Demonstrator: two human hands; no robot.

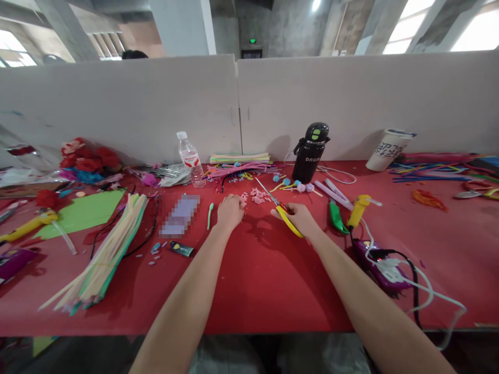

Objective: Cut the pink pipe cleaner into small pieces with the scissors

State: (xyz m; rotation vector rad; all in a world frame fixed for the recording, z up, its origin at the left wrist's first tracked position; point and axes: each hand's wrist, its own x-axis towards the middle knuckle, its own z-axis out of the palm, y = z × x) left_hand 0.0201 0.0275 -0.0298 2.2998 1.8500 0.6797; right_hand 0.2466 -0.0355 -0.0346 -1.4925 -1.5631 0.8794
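My right hand (pixel 298 217) is wrapped round the yellow-handled scissors (pixel 289 222), whose blades point up and to the left over the red table. Small pink pieces (pixel 259 196) lie in a loose pile between my two hands. At the left edge of that pile rests my left hand (pixel 231 210), its fingers curled down together at the tabletop; whether they hold a piece is hidden. Just left of it lies a thin green stick (pixel 210 215).
Behind the pile are pink stems (pixel 237 169), a water bottle (pixel 190 160) and a black flask (pixel 310 153). On the right stand a yellow glue gun (pixel 359 210) and a white cup (pixel 390 150). Pale stems (pixel 101 259) lie at left on the red table (pixel 268 291).
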